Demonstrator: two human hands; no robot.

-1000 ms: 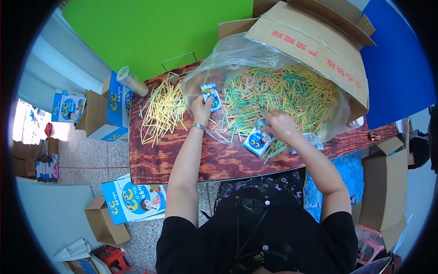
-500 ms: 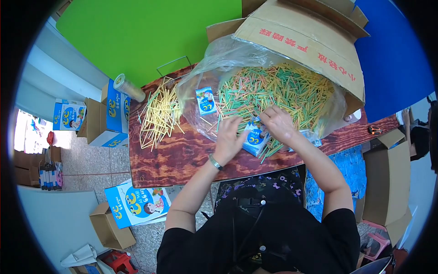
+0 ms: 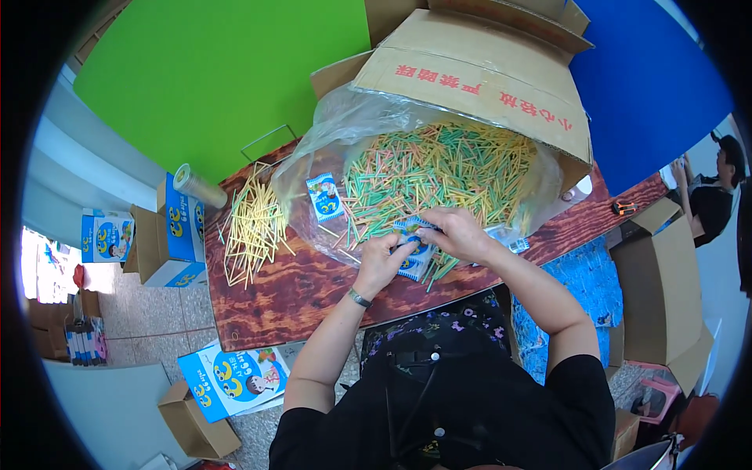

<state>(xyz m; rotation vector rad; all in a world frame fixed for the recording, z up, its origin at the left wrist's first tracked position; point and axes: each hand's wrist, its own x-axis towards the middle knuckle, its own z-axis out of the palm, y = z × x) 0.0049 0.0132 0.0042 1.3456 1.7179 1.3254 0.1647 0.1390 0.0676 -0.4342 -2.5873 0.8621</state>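
Observation:
A small blue-and-white packet [image 3: 410,267] is held between my two hands at the near edge of the pile of sticks. My left hand [image 3: 381,262], with a bracelet at its wrist, grips the packet's left side with thumb and fingers. From the right, my right hand [image 3: 460,236] pinches its upper part, covering some of the print. Just beyond lies a heap of thin pink, green and yellow sticks [image 3: 439,168] on clear plastic. Another blue packet [image 3: 324,197] rests to the left on the plastic. Whether my packet is sealed I cannot tell.
A large carton [image 3: 470,74] lies open toward me. Pale yellow sticks [image 3: 254,227] are piled on the wooden table [image 3: 258,313] at left, near a clear round tub [image 3: 200,186]. Orange-handled snips [image 3: 624,207] lie at right. Another person [image 3: 711,192] is at far right.
My hands have come together on the packet; the left now grips it, where before its fingers were spread beside it. The whole view has shifted somewhat.

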